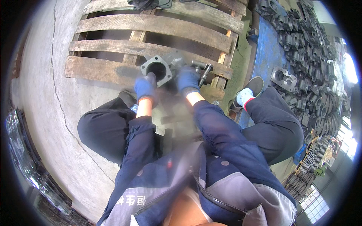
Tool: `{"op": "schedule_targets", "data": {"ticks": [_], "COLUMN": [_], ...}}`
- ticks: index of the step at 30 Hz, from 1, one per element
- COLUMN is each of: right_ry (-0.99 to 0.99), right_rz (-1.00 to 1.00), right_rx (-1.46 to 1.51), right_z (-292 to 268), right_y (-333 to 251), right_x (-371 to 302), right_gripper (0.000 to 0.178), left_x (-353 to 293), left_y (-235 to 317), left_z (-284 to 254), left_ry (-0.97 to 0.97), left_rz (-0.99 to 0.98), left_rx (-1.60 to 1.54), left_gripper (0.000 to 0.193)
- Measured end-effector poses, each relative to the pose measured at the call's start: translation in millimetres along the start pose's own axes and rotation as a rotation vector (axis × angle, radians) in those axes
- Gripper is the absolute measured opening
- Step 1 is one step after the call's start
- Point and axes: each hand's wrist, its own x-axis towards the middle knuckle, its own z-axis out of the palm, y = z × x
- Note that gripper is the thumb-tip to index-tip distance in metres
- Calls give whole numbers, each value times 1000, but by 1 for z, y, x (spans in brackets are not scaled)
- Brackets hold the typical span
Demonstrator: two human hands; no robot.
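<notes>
A grey metal casting (168,71) with a square bolt-holed flange and a wide round bore stands tilted at the near edge of the wooden pallet (143,22). My left hand (145,89), in a blue glove, is closed on the near left side of the flange, close to the bore. My right hand (187,80), also blue-gloved, lies against the right side of the casting. Its fingers are blurred, so their grip does not show. Just beyond that hand, a dark metal tool with a cylindrical body and a slim rod (204,71) rests over the pallet slats.
Dark cast parts (151,3) sit at the pallet's far end. Right of the pallet, a blue metal surface (266,45) borders a large pile of castings (307,64). One flanged casting (283,78) lies near my right foot. Cracked concrete floor (68,101) extends along the left.
</notes>
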Motion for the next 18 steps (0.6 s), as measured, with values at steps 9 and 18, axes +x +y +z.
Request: {"op": "schedule_targets", "data": {"ticks": [9,18], "right_ry": [30,6], "right_rz": [-80,-186], "right_rx": [-100,-7], "right_z": [-12,-15], "right_y": [2,16], "right_x": [-5,3], "right_gripper": [23,22], "left_x": [-9,-21], "left_y": [6,17], "left_z": [-5,-11], "left_ry": [-13,-35], "left_rz": [7,-57], "left_rx": [-26,-101], "left_gripper": [38,38]}}
